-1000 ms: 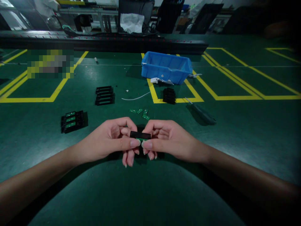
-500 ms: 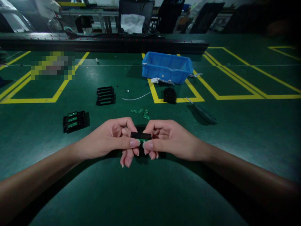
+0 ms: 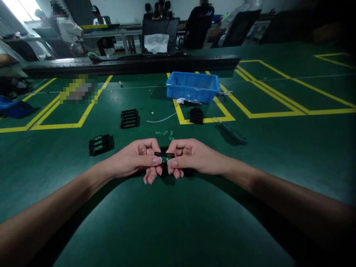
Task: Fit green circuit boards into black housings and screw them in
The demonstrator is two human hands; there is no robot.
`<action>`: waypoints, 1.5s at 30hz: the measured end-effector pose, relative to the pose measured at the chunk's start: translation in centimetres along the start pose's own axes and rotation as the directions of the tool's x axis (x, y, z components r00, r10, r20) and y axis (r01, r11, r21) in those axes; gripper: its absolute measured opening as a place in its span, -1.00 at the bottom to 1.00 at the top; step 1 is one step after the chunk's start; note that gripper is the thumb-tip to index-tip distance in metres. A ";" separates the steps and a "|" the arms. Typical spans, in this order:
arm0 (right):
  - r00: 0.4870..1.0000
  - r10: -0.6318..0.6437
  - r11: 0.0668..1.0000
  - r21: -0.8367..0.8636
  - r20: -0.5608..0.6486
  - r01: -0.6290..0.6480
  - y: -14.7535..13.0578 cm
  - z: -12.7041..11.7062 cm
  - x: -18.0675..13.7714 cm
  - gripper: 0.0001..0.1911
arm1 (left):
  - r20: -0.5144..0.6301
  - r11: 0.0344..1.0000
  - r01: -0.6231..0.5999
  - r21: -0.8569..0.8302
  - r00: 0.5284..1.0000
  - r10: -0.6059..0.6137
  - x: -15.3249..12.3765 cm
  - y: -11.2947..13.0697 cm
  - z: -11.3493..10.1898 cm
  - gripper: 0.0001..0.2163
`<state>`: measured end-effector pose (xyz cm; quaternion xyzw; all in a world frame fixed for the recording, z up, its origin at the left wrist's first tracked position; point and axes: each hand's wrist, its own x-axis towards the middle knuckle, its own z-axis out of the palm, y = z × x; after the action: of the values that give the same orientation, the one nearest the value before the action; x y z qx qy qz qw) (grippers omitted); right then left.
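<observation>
One slim black holder [image 3: 164,154], pinched above the green table [image 3: 167,222]; long axis nine to three, counting twelve as straight ahead of the person, with a small green board [image 3: 166,159] along its six-o'clock side. Left hand [image 3: 141,157]: at the nine-o'clock end, thumb and forefinger closed on the piece, other fingers loosely curled below. Right hand [image 3: 189,157]: matching pinch at the three-o'clock end; neither hand nearer. Loose green boards [image 3: 165,132]: at twelve, just beyond the hands. Black holders fitted with boards [image 3: 99,145]: at ten. Row of bare black frames [image 3: 129,119]: at eleven. Dark pile of black parts [image 3: 196,116]: at one, near a blue bin [image 3: 191,95]. Screwdriver-like tool [image 3: 235,136]: at two. Changes since half a second ago: holder's black face seen narrower, more green showing between the thumbs; view raised, people [image 3: 67,30] now visible beyond the table.
</observation>
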<state>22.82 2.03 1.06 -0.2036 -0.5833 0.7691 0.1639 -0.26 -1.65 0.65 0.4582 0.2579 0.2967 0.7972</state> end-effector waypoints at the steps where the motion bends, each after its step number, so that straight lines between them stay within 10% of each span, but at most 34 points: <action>1: 1.000 -0.006 1.000 0.013 0.008 0.006 0.0 0.0 0.1 -0.78 | -0.007 1.000 0.001 0.009 1.000 -0.001 0.0 0.0 0.0 -0.83; 45: 0.972 -0.126 0.981 -0.169 -0.196 0.093 2.9 0.0 1.1 -0.75 | -0.174 0.968 -0.147 0.204 0.967 0.184 -1.1 -1.6 1.3 -0.77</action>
<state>21.85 1.75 -1.84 -0.2621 -0.6329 0.6848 0.2488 0.27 -3.85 0.02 0.5212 0.3214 0.3793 0.6937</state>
